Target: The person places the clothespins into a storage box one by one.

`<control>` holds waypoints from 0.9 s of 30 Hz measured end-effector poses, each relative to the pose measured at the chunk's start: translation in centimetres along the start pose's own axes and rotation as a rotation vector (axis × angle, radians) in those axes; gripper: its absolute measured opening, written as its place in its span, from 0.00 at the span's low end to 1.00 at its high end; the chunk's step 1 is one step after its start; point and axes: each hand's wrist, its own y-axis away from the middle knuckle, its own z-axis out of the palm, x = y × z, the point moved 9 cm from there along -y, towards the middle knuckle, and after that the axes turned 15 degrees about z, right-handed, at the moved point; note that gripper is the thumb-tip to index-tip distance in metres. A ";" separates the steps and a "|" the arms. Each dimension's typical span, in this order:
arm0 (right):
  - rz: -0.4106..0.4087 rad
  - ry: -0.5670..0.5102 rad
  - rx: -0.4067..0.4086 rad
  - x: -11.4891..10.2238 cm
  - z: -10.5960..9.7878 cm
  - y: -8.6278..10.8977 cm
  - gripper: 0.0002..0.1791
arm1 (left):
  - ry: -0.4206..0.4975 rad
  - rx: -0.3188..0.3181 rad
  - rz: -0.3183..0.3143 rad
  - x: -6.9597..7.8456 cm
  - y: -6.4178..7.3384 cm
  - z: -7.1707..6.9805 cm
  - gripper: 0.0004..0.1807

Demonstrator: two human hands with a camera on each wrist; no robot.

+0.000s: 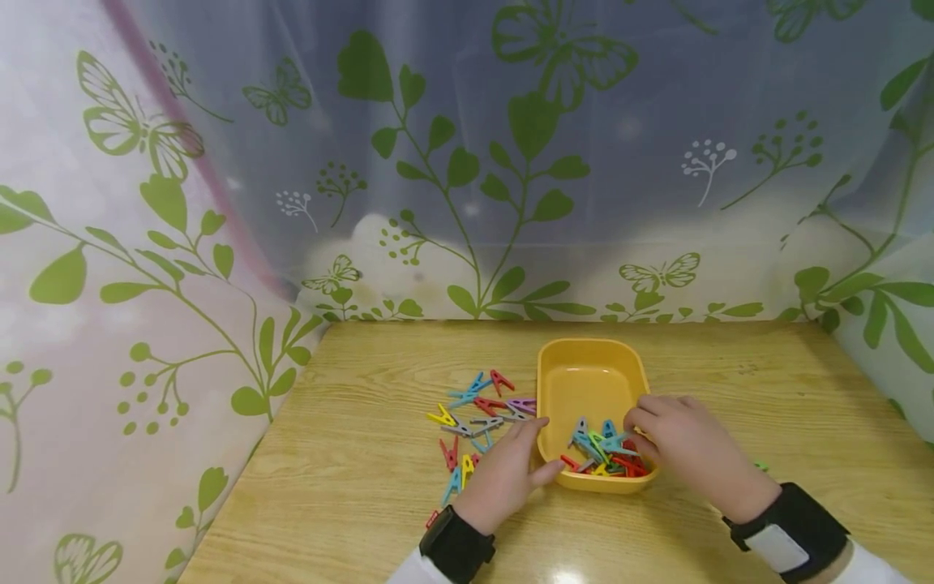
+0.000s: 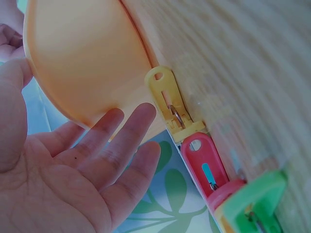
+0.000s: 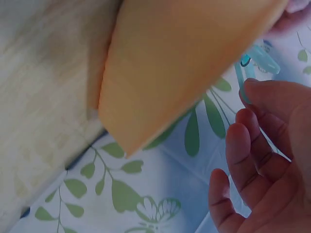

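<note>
A yellow-orange plastic basin (image 1: 593, 347) stands on the table with several coloured clothespins (image 1: 600, 458) heaped at its near end. Over its right rim, my right hand (image 1: 689, 442) pinches a light blue clothespin (image 3: 263, 60) between thumb and forefinger; its other fingers are loosely bent. At the left side of the basin is my left hand (image 1: 503, 478), fingers extended and thumb at the near rim. In the left wrist view its fingertips reach along the outer wall, beside a yellow clothespin (image 2: 167, 99) and a red clothespin (image 2: 201, 162) on the table.
Several more clothespins (image 1: 489, 404) lie scattered on the wooden table (image 1: 350, 454) left of the basin, some partly behind my left hand. A green piece (image 1: 761, 466) shows beyond the right wrist. A leaf-and-butterfly patterned curtain (image 1: 452, 195) hangs behind and at both sides.
</note>
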 end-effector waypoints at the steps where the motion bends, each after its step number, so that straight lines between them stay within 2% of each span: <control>1: 0.004 0.003 -0.010 -0.1 0.3 0.1 0.15 | 0.000 0.000 0.002 0.0 0.0 0.0 0.34; 17: 0.047 0.019 -0.123 -0.7 2.7 0.7 0.12 | 0.001 0.005 0.005 0.0 0.0 0.0 0.35; 21: 0.053 0.009 -0.122 -0.4 2.9 0.9 0.10 | -0.004 0.002 0.002 0.0 0.0 0.1 0.35; 27: 0.060 -0.009 -0.101 -0.2 2.3 1.2 0.09 | 0.000 0.001 -0.004 -0.1 0.0 0.0 0.35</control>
